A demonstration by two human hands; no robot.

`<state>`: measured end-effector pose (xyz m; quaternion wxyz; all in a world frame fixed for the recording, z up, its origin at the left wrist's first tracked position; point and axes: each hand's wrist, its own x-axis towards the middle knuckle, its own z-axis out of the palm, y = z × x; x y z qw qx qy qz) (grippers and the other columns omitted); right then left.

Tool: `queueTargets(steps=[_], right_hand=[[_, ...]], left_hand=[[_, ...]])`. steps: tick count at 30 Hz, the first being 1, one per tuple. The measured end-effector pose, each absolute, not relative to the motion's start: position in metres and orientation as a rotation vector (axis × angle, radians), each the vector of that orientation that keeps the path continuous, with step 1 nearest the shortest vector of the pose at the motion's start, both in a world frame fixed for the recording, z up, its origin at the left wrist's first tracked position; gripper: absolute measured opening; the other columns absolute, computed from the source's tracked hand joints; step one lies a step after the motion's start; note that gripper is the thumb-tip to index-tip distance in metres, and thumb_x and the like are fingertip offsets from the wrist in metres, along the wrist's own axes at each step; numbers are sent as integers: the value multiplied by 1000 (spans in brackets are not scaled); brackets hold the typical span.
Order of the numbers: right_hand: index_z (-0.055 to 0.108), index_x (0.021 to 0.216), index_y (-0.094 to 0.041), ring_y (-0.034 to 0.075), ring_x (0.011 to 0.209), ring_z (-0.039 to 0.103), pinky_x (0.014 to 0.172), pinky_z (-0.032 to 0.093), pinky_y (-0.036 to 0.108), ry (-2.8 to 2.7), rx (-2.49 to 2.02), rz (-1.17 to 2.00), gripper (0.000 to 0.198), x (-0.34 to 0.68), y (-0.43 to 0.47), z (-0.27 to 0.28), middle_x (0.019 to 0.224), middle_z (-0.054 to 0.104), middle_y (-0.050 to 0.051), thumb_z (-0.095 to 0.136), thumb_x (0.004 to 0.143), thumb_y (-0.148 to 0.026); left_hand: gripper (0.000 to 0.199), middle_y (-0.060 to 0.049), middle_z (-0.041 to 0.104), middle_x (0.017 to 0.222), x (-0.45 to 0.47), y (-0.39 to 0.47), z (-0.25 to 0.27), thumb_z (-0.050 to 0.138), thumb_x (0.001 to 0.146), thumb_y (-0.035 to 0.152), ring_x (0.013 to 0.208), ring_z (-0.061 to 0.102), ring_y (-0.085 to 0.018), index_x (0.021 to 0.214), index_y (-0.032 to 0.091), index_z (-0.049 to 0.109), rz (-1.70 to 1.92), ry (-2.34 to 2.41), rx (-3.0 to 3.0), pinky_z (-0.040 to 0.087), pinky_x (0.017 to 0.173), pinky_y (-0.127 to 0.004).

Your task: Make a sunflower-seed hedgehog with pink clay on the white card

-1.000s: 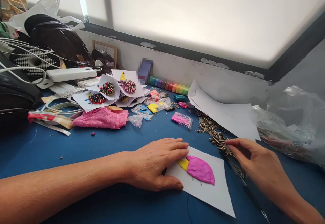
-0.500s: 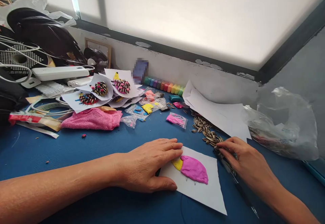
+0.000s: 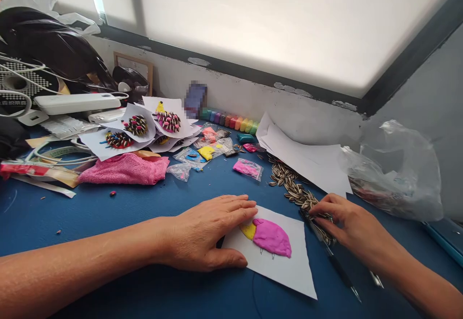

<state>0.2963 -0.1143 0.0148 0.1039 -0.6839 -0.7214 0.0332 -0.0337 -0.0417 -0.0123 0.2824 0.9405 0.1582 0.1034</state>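
Observation:
My left hand (image 3: pixel 213 234) lies flat with fingers stretched out, pressing the left part of a white paper sheet (image 3: pixel 289 278) against the table. On that sheet is a flattened purple clay shape (image 3: pixel 272 238) joined to a yellow clay piece (image 3: pixel 248 231), with small drawn legs below. My right hand (image 3: pixel 340 218) reaches into a pile of striped sunflower seeds (image 3: pixel 298 194), thumb and forefinger apart at the seeds; its other fingers are partly hidden. A pen (image 3: pixel 340 270) lies beside the paper, beneath the right hand. Another metallic tip (image 3: pixel 376 279) shows near my right forearm.
Papers with seed-covered clay hedgehogs (image 3: pixel 168 121) sit at the back left, behind a pink cloth (image 3: pixel 125 168). Clay packets (image 3: pixel 248 169) and a row of coloured clay (image 3: pixel 231 121) lie farther back. Blank sheets (image 3: pixel 307 162) and a plastic bag (image 3: pixel 398 184) stand right.
The view has shifted slightly, so everything sits a little farther left. My right hand stays at the seeds with its fingers slightly moved; my left hand still holds the paper flat.

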Motion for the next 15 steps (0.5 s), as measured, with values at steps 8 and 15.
queueTargets(steps=[8, 15], right_hand=[[73, 88, -27, 18, 75, 65, 68, 53, 33, -2120, -1985, 161, 30, 292, -113, 13, 96, 66, 5, 51, 91, -47], [68, 90, -25, 18, 67, 63, 59, 52, 31, -1992, -1968, 222, 34, 278, -117, 27, 83, 70, 5, 47, 94, -51]], left_hand=[[79, -15, 32, 160, -33, -41, -11, 64, 90, 50, 152, 25, -28, 154, 13, 35, 229, 439, 2526, 23, 124, -45], [79, -16, 33, 160, -34, -41, -11, 65, 90, 51, 151, 26, -29, 153, 12, 37, 256, 420, 2507, 23, 124, -45]])
